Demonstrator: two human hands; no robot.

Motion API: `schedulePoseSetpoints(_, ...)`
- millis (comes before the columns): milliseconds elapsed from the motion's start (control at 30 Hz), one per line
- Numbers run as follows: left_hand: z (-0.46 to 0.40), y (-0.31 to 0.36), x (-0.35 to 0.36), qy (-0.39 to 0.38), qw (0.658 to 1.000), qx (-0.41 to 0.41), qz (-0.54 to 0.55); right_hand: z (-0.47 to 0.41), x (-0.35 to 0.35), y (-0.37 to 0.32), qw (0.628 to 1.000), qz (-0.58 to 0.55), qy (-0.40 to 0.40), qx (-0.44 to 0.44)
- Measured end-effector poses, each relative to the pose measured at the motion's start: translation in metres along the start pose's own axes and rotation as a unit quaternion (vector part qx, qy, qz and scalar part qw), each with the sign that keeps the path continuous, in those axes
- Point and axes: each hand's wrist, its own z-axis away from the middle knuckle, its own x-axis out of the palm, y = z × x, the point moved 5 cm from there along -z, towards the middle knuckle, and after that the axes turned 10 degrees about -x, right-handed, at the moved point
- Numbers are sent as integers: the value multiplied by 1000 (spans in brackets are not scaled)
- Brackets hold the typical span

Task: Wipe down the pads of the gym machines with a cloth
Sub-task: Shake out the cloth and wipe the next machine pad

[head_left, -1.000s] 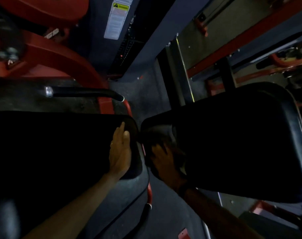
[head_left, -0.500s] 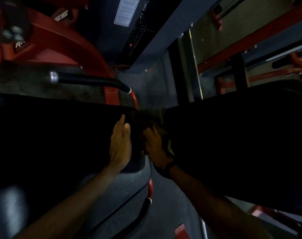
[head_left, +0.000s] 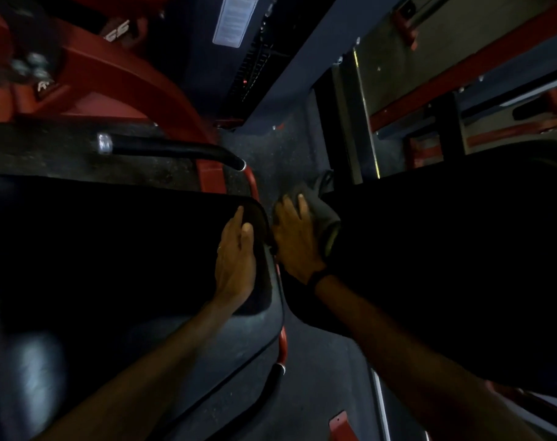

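Pressing cloth [head_left: 321, 214] under right hand [head_left: 294, 240] against pad [head_left: 445, 249].

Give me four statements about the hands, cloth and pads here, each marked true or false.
1. The right hand presses a dark cloth against the right pad. True.
2. The left hand grips the black handle. False: it rests flat on the left pad.
3. The right wrist bears a dark band. True.
4. Both hands share the cloth. False: only the right touches it.
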Motion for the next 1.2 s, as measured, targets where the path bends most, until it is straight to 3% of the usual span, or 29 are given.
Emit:
schedulePoseSetpoints(33,-5,-3,-4,2,1000,5,-2,1,22,-4,998,-67,4,-2)
schedulePoseSetpoints(100,-12,-11,-12,7,1000,4,-14,22,47,-7,951,-296,-25,81)
schedulePoseSetpoints(167,-12,-17,-12,2,999,2,-33,46,45,-10,920,-373,-43,117)
schedulePoseSetpoints(233,-7,-16,-5,-2,999,-3,-34,44,31,-3,940,-325,-40,101)
schedulePoseSetpoints(300,0,-1,4,-9,1000,11,-25,29,16,3,980,-185,-74,9)
schedulePoseSetpoints(367,5,21,10,-26,998,44,-21,13,-1,15,996,-43,-65,-35)
schedulePoseSetpoints(467,4,55,16,-39,996,78,-26,8,-69,20,988,129,-78,-30)
schedulePoseSetpoints(533,14,78,27,-51,994,90,-18,25,-122,32,982,185,-24,8)
schedulePoseSetpoints(767,59,135,69,-98,985,142,13,92,-280,83,940,294,75,153)
schedulePoseSetpoints(833,61,144,72,-93,984,153,14,99,-300,97,929,313,66,188)
schedulePoseSetpoints(1000,51,154,72,-95,982,156,37,67,-265,103,946,275,-46,165)
schedulePoseSetpoints(1200,9,139,36,-51,984,173,-5,-1,-160,70,980,165,-85,73)
